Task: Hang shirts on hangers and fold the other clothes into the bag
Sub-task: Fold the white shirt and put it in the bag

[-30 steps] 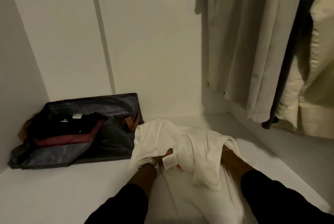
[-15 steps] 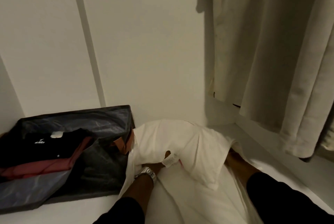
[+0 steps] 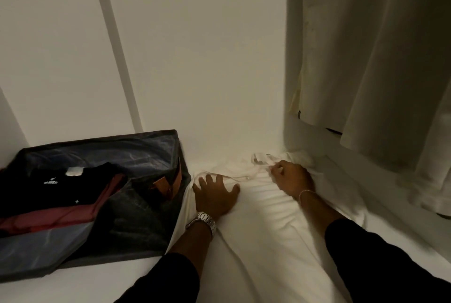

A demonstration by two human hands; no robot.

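**Two hands on a white garment beside the open bag**

We see a white garment (image 3: 263, 224) spread flat on the white closet floor (image 3: 80, 285), its far edge bunched just past our fingertips. Our left hand (image 3: 216, 196) lies palm down on its left edge, fingers spread wide and straight, pressing the cloth. Our right hand (image 3: 291, 178) sits on the far right part, fingers curled and pinching a fold of the fabric near what looks like the neckline. Both arms wear black sleeves (image 3: 380, 258); a metal wristwatch (image 3: 203, 221) is on the left wrist and a thin bracelet (image 3: 306, 192) on the right.

Just left of the left hand's fingers, touching the garment's edge, stands one dark fabric storage bag (image 3: 136, 227), open on top, with a brown tab (image 3: 168, 184) at its near corner. Inside we count two folded pieces: a black shirt (image 3: 51, 192) on top and a red one (image 3: 61, 217) under it. The black shirt carries a small white neck label (image 3: 75, 171) and small white print, both too small for us to read.

Beyond and to the right of the right hand's fingers, one pale cream garment (image 3: 366, 58) hangs down, clear of the floor and apart from the hand. A white panelled wall (image 3: 195, 58) closes the space behind the fingertips.
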